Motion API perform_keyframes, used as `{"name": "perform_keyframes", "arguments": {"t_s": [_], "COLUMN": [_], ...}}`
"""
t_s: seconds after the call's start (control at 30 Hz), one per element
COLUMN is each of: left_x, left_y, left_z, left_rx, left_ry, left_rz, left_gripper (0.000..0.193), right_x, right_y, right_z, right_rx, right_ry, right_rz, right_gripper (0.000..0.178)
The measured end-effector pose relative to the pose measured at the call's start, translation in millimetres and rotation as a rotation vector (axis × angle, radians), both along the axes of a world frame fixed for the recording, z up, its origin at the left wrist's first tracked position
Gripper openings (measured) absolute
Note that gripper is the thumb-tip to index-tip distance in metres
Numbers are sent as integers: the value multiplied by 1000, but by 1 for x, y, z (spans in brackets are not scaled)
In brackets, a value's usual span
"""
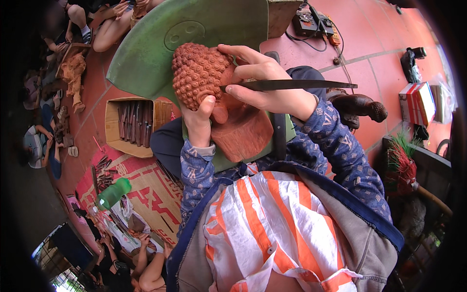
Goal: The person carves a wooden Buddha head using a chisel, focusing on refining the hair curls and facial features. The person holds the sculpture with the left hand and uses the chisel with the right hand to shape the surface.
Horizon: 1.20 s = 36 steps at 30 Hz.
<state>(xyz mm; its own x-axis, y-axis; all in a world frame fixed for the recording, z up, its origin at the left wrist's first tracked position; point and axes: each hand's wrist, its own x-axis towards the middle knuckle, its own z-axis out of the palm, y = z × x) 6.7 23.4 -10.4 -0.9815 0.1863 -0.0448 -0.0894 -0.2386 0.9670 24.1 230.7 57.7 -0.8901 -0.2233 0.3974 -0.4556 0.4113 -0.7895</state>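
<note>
A reddish-brown carved wooden head point(200, 68), covered in rows of small round curls, lies tilted in front of me with its broad block base point(245, 137) toward me. My left hand point(198, 119) grips its near left side, thumb up against the lowest curls. My right hand point(270, 82) rests over its right side, fingers wrapped round a long flat dark tool point(301, 84). The tool's inner end meets the carving beside the curls, close to my left thumb; its other end sticks out to the right. The face is mostly hidden under my right hand.
A green curved chair-like piece point(141, 61) stands beyond the carving. At left, a cardboard box point(114, 127) holds several chisel-like tools, near a green bottle point(114, 193) on a patterned mat point(155, 199). A dark carved figure point(360, 106) and a wired electrical box point(311, 23) lie right. Other people sit at left.
</note>
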Motion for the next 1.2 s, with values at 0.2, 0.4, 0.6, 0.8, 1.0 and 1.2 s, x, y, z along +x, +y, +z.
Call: {"name": "perform_keyframes", "arguments": {"t_s": [0.2,0.4,0.6,0.8,1.0,1.2], "left_x": [8,6,5,5,4,12], "left_y": [6,9,5,4,-3,2], "left_z": [3,5,0,1,-1,0], "left_rx": [-1,-1,-31,-11,-38,4], "left_ry": [9,22,26,8,-19,-10], "left_rz": [15,20,24,32,11,6], "left_gripper": [78,79,80,80,80,78], "right_x": [-3,-16,-7,-6,-12,-10], "right_y": [6,17,8,5,3,14], "right_z": [9,9,16,20,20,24], "right_rx": [52,-64,30,131,101,-15], "right_ry": [30,-22,-4,-10,10,-66], "right_rz": [11,15,29,36,-14,3], "right_gripper": [15,21,18,15,15,16]}}
